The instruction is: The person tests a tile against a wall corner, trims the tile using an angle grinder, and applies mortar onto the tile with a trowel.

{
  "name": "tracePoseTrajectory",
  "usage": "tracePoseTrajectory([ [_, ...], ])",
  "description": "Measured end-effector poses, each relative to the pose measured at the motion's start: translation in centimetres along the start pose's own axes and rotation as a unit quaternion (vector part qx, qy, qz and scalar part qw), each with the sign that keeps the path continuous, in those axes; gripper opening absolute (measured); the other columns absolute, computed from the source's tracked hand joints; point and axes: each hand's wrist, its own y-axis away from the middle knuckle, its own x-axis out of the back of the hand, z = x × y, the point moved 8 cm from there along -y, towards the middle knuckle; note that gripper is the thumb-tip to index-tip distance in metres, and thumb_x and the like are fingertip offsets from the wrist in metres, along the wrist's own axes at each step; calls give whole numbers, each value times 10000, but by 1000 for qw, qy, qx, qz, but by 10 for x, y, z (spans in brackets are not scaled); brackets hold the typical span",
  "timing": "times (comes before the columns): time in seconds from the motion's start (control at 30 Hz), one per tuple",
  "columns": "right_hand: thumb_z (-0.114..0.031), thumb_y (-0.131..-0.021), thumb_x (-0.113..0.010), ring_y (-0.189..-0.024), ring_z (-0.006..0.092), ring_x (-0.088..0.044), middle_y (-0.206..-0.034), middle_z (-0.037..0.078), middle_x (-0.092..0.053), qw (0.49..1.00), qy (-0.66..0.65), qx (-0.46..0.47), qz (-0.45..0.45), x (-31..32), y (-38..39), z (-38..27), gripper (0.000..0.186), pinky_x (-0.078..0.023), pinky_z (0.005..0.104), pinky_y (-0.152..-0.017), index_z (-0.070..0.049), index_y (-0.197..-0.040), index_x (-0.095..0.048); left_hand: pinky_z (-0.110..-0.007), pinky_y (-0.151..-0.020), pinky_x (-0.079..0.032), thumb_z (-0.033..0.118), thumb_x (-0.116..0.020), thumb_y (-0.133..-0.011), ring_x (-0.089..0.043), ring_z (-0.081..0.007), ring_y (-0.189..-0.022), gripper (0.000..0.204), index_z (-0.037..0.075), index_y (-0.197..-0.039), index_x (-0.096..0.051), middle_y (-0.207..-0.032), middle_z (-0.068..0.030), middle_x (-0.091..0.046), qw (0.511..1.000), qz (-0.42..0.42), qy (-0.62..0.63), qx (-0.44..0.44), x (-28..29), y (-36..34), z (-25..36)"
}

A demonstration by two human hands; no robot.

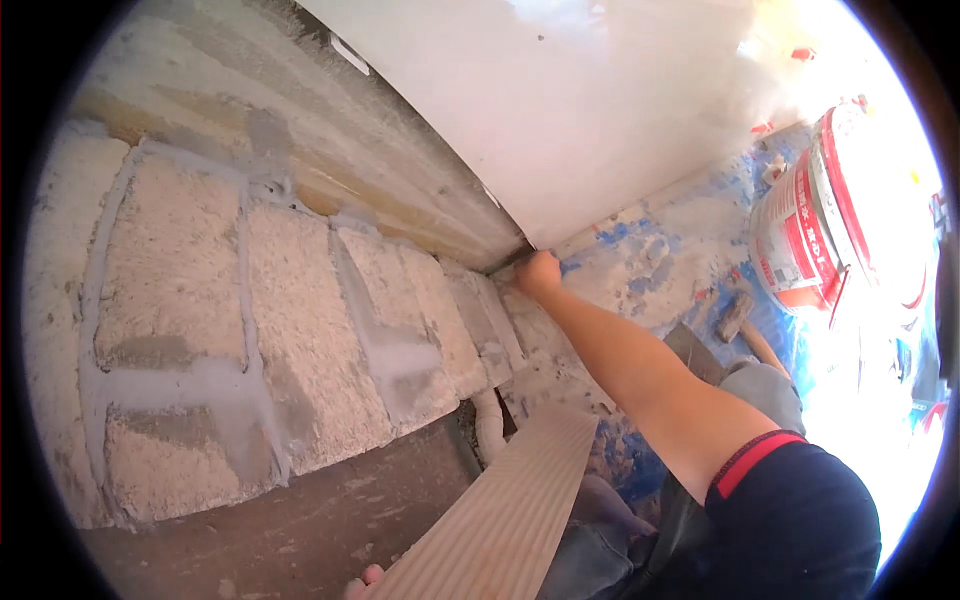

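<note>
Left hand (367,582): we grip the ribbed tile (495,505) by its left edge.
Ribbed tile: slants before us, far end near the pale pipe (488,428).
Right hand (538,273): we reach to the white panel's (610,110) lower corner; whether we pinch anything there, we cannot tell.

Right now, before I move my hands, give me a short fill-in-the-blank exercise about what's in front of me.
Your right hand is at a corner of the large ____ panel.
The ribbed board is in your ____ hand.
The bucket on the right is white and ____.
The joints between the pale blocks hold ____ mortar.
Missing words: white; left; red; grey.
</note>
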Motion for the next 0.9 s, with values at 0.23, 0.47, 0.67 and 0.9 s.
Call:
tracePoseTrajectory([
  [0.23,-289,-795,-664,-954,414,-678,-991,237,-701,991,-108,-69,-41,7,22,-23,310,-552,482,-838,6,-875,-712,-566,-1149,-295,239,-648,-841,-439,-399,-1340,708,-92,-1416,-401,-1466,-283,-421,1000,17,-10,-1,5,-4,0],
  [0.47,-331,-821,-675,-889,435,-681,-925,238,-706,998,-53,-30,2,16,2,18,358,-555,486,-812,25,-856,-695,-569,-1150,-291,231,-648,-836,-435,-399,-1344,714,-92,-1420,-394,-1470,-281,-416,1000,13,24,1,0,-3,11],
  [0.67,-322,-832,-666,-823,420,-685,-883,207,-711,994,-100,48,-16,60,52,-27,319,-561,472,-745,-5,-817,-705,-572,-1151,-288,224,-647,-831,-432,-400,-1347,719,-93,-1423,-388,-1474,-280,-411,999,33,5,-11,15,-2,26],
  [0.9,-196,-785,-645,-798,367,-702,-835,205,-709,982,41,79,-165,91,43,41,178,-572,465,-695,-36,-785,-725,-576,-1152,-284,216,-646,-826,-428,-400,-1350,726,-93,-1427,-381,-1479,-279,-406,997,20,72,-26,-36,9,74],
])
